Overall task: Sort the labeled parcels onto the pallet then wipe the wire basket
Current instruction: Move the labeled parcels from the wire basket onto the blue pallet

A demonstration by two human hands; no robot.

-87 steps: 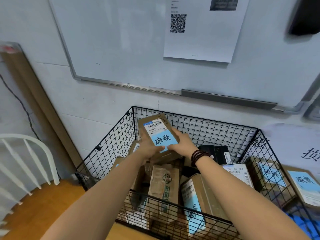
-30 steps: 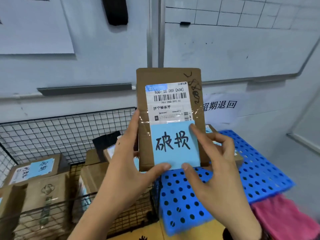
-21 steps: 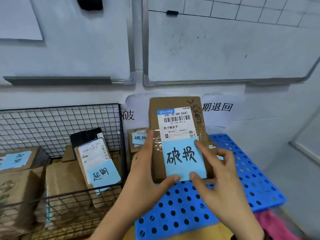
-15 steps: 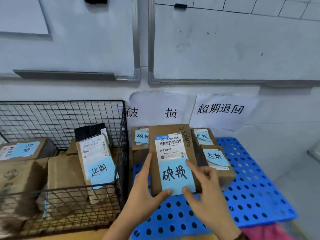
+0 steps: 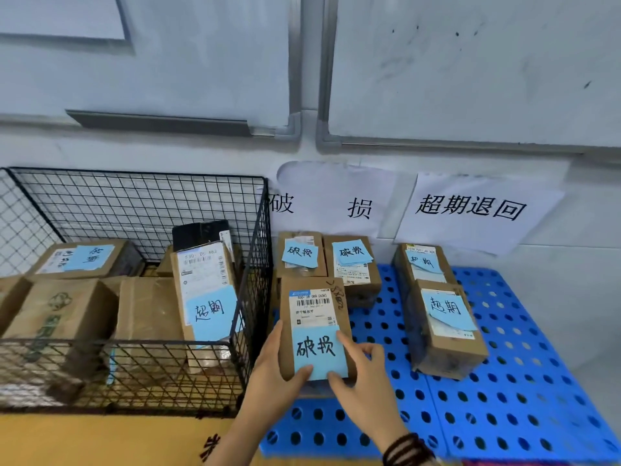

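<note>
A brown cardboard parcel (image 5: 314, 311) is held over the left end of the blue perforated pallet (image 5: 504, 398). It is tilted face-up toward the camera, with a white shipping label on its upper half and a blue note (image 5: 319, 351) marked 破损 on its lower half. It is gripped from both sides. The left hand (image 5: 272, 371) is wrapped round the left edge, with the thumb laid on the note's lower corner. The right hand (image 5: 364, 378) is set at the right edge, with the forefinger stretched along it and the thumb pressed to the note's bottom rim. The fingers (image 5: 346, 343) of both hands are thus pinched on the parcel rather than spread. Whether the parcel's lower end is touching the pallet cannot be told. A dark bead bracelet (image 5: 406, 447) is worn on the right wrist.

Just beyond the fingers, a rear parcel (image 5: 300, 264) and a neighbour parcel (image 5: 356, 274), both noted 破损, are laid side by side by the wall. To the right of the fingers, apart from them, a far parcel (image 5: 423, 264) and a near parcel (image 5: 450, 334), both noted 超期, are set one behind the other. Paper signs reading 破损 (image 5: 322, 206) and 超期退回 (image 5: 470, 208) are fixed to the wall beyond.

Just left of the fingers stands the black wire basket (image 5: 257, 250), in which cardboard parcels are piled. An upright parcel (image 5: 205, 290) with a blue 超期 note is propped nearest the left hand.
</note>
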